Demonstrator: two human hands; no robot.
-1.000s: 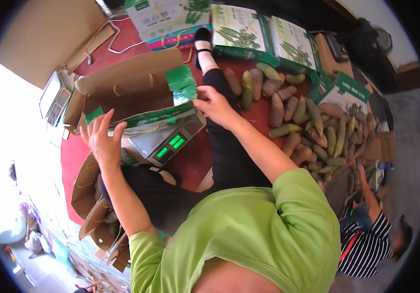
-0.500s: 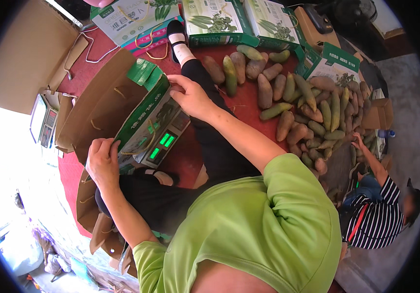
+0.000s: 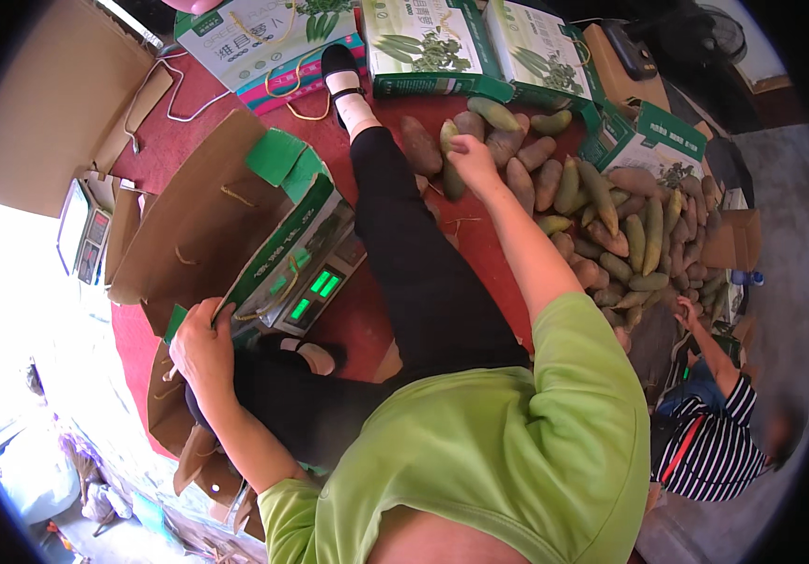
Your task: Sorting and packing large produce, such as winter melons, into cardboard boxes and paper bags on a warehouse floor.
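An open cardboard carton with a green printed side (image 3: 303, 214) stands at left on a scale (image 3: 337, 269) whose display glows green. My left hand (image 3: 202, 346) has its fingers closed over the carton's near edge. Out at the front of the pile, my right hand (image 3: 473, 162) has its fingers closed on a long green radish (image 3: 453, 184), which lies beside brownish ones. The hand hides part of that radish. What lies inside the carton cannot be made out.
A big heap of radishes (image 3: 625, 230) spreads to the right. Printed cartons (image 3: 423, 42) line the far side. My outstretched leg (image 3: 404, 254) lies between scale and heap. A co-worker in a striped shirt (image 3: 719, 451) reaches toward the heap. A second scale (image 3: 85, 235) stands at far left.
My right hand has left the carton's far corner and moved right to the radishes, closing on a green one. My left hand stays on the carton's near edge.
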